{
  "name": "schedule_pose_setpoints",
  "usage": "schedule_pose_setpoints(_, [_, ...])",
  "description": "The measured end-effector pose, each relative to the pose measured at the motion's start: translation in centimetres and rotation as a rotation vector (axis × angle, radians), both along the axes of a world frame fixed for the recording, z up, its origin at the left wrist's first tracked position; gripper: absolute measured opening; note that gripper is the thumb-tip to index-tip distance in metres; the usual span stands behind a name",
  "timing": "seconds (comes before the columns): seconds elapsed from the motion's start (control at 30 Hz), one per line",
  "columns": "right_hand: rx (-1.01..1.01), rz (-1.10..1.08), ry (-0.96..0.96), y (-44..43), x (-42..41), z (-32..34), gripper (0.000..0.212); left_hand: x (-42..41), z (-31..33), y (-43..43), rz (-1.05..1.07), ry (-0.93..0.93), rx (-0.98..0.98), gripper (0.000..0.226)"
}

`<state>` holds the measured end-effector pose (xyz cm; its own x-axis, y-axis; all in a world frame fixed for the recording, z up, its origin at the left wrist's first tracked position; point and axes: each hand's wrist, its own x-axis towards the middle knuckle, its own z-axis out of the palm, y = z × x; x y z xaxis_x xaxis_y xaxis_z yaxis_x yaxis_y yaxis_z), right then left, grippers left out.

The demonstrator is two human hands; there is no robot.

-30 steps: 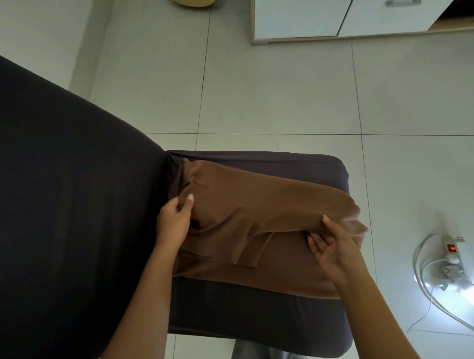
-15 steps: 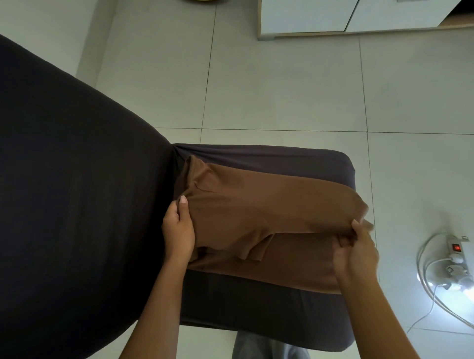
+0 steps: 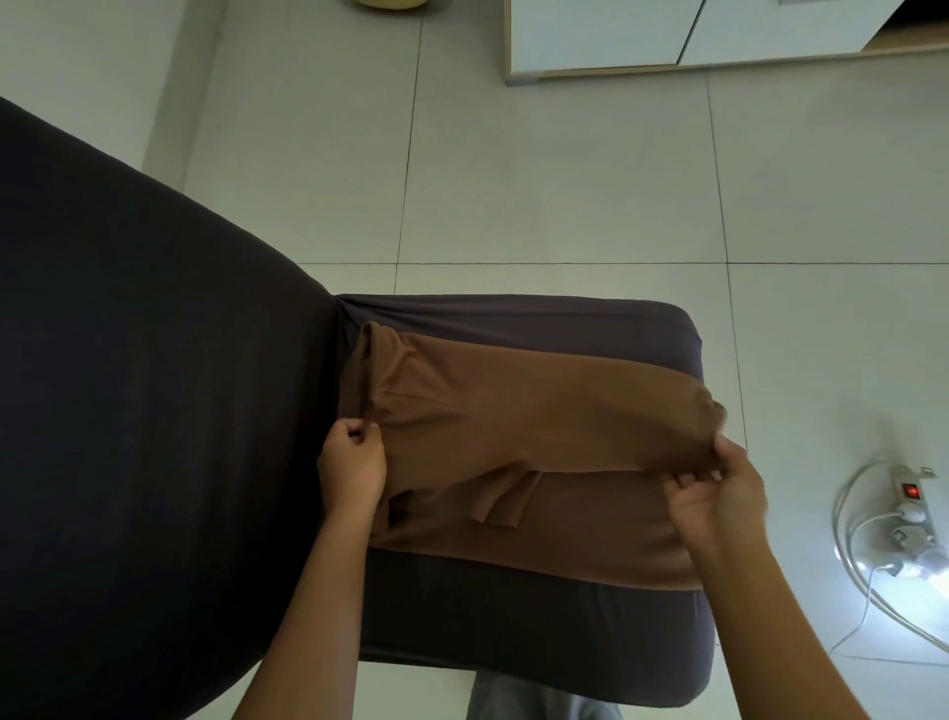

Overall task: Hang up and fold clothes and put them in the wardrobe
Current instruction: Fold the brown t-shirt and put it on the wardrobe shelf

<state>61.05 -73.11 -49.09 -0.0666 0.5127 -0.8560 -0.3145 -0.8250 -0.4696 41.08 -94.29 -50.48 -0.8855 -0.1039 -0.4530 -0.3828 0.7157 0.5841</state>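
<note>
A brown garment (image 3: pixel 513 411) lies partly folded across the dark seat cushion (image 3: pixel 513 616) of a sofa. My left hand (image 3: pixel 352 462) pinches the garment's left edge close to the sofa back. At the garment's right end my right hand (image 3: pixel 719 493) grips the folded upper layer, with its fingers curled under the fabric. A short flap of cloth hangs down at the middle of the fold. The wardrobe (image 3: pixel 667 36) shows only as white doors with a wooden base at the top of the view.
The dark sofa back (image 3: pixel 154 411) fills the left side. A white power strip (image 3: pixel 911 493) with a red switch and cables lies on the tiled floor (image 3: pixel 565 180) at the right. A yellow object (image 3: pixel 390 2) sits at the top edge.
My right hand has turned from lying flat on the garment's right end to gripping the folded layer. My left hand has slid slightly along the left edge and closed into a pinch.
</note>
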Motion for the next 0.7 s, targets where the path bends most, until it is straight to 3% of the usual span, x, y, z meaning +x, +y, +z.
schedule_pose_setpoints(0.1, [0.024, 0.063, -0.044, -0.3, -0.1, 0.0, 0.039, -0.3, 0.4, 0.6, 0.000, -0.028, 0.018, 0.027])
schedule_pose_setpoints(0.27, [0.028, 0.121, 0.134, -1.1, -0.5, 0.7, 0.014, 1.2, 0.8, 0.9, -0.084, -0.274, 0.196, 0.028])
schedule_pose_setpoints(0.43, [-0.010, -0.038, 0.293, -2.0, -0.7, 1.0, 0.023, 2.0, 1.2, -0.4, -0.143, -0.091, 0.262, 0.022])
schedule_pose_setpoints(0.53, [-0.037, -0.023, 0.141, -3.6, -1.2, 0.8, 0.023, 1.5, 2.1, -1.5, -0.143, -0.166, 0.303, 0.018])
schedule_pose_setpoints(0.63, [-0.018, 0.227, -0.104, -6.2, -2.0, 0.7, 0.017, 0.9, 2.6, -2.8, -0.243, -0.359, 0.238, 0.017])
schedule_pose_setpoints(0.7, [-0.014, 0.388, -0.130, -8.0, -2.8, 0.8, 0.014, 0.7, 2.7, -3.1, -0.297, -0.392, 0.235, 0.010])
